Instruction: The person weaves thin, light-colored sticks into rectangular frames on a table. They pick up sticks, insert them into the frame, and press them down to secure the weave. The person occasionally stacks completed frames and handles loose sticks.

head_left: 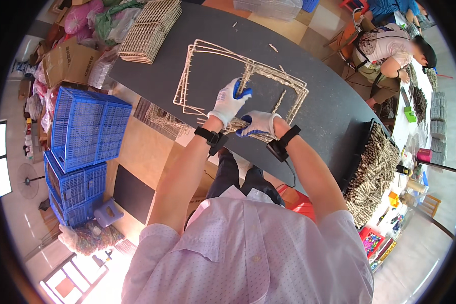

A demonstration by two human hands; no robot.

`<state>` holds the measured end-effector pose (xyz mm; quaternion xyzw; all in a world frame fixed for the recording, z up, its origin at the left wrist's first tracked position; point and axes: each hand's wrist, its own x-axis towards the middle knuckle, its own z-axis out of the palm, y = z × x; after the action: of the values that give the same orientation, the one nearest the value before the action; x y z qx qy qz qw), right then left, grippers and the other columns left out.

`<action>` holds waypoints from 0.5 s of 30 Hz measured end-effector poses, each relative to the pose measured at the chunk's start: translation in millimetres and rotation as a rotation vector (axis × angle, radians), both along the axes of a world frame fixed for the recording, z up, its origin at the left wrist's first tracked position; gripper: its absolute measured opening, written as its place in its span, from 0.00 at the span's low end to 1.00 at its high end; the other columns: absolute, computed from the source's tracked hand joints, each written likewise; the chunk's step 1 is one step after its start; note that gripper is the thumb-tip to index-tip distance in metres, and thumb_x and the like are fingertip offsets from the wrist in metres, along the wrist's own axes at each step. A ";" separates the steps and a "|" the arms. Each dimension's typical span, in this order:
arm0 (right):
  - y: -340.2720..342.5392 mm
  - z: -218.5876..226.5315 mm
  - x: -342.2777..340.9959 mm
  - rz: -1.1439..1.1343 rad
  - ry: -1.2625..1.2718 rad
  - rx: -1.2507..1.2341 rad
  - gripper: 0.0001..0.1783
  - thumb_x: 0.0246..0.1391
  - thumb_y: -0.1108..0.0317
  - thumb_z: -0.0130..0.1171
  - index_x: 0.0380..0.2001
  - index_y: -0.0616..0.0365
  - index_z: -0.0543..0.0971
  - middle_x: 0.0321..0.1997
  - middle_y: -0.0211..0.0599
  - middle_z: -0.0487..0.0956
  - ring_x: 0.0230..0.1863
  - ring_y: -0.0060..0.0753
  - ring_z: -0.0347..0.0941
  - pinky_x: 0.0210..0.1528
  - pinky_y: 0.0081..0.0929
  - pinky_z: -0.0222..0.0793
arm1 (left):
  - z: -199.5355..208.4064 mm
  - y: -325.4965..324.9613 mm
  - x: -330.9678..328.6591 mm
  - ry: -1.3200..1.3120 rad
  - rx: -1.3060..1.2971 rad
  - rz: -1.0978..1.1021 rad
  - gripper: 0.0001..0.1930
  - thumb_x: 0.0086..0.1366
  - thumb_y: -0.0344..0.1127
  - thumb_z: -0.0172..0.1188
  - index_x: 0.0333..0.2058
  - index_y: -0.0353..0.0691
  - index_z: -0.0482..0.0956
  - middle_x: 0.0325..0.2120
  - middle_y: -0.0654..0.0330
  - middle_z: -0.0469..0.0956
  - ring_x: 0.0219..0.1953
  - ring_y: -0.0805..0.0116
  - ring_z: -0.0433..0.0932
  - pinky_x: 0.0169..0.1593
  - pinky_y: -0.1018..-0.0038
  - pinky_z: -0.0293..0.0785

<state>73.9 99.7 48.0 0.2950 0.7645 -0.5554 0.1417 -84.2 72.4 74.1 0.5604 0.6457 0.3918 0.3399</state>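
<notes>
A pale beige rectangular frame, with wire-like sides, lies on the dark grey table in front of me. My left hand, in a white glove with blue fingers, is closed around a bundle of beige twisted sticks standing up over the frame. Gloved the same way, my right hand curls over the near side of the frame, where more twisted pieces lie. What is under its fingers is mostly hidden. One loose twisted stick lies inside the frame, to the right of my hands.
A stack of beige frames stands at the table's far left. On the right, a black tray holds a heap of twisted sticks. Blue crates are piled at left. Another person sits working at the far right.
</notes>
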 end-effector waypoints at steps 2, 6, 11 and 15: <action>-0.5 -7.4 2.6 0.019 -0.025 0.033 0.31 0.42 0.50 0.67 0.45 0.62 0.78 0.40 0.48 0.81 0.40 0.45 0.78 0.44 0.35 0.70 | 12.9 -2.4 2.7 0.038 0.005 -0.087 0.26 0.54 0.36 0.67 0.51 0.39 0.71 0.39 0.48 0.79 0.42 0.51 0.78 0.48 0.65 0.73; -15.2 20.8 2.8 -0.018 -0.011 0.185 0.28 0.42 0.53 0.67 0.44 0.61 0.78 0.40 0.50 0.81 0.40 0.48 0.77 0.44 0.37 0.70 | 20.3 -7.8 -2.3 -0.108 -0.186 0.009 0.23 0.57 0.31 0.63 0.52 0.38 0.71 0.39 0.58 0.80 0.40 0.69 0.78 0.47 0.74 0.73; -33.2 26.5 5.8 -0.011 -0.049 0.469 0.29 0.41 0.50 0.65 0.42 0.60 0.78 0.41 0.53 0.79 0.45 0.55 0.74 0.47 0.42 0.69 | -21.6 -9.4 -18.9 -0.594 -0.325 0.142 0.17 0.58 0.27 0.61 0.47 0.34 0.74 0.37 0.62 0.78 0.39 0.75 0.75 0.45 0.78 0.72; -28.5 14.5 10.0 -0.167 0.154 -0.121 0.21 0.48 0.59 0.63 0.41 0.64 0.78 0.37 0.41 0.81 0.39 0.32 0.76 0.44 0.30 0.70 | -5.7 -12.6 -7.2 -0.454 -0.256 0.014 0.17 0.58 0.28 0.61 0.46 0.34 0.75 0.40 0.62 0.79 0.41 0.76 0.73 0.49 0.77 0.70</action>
<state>83.9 71.2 62.6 0.3050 0.7108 -0.6316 0.0534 -91.4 59.8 68.4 0.4060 0.6010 0.4252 0.5415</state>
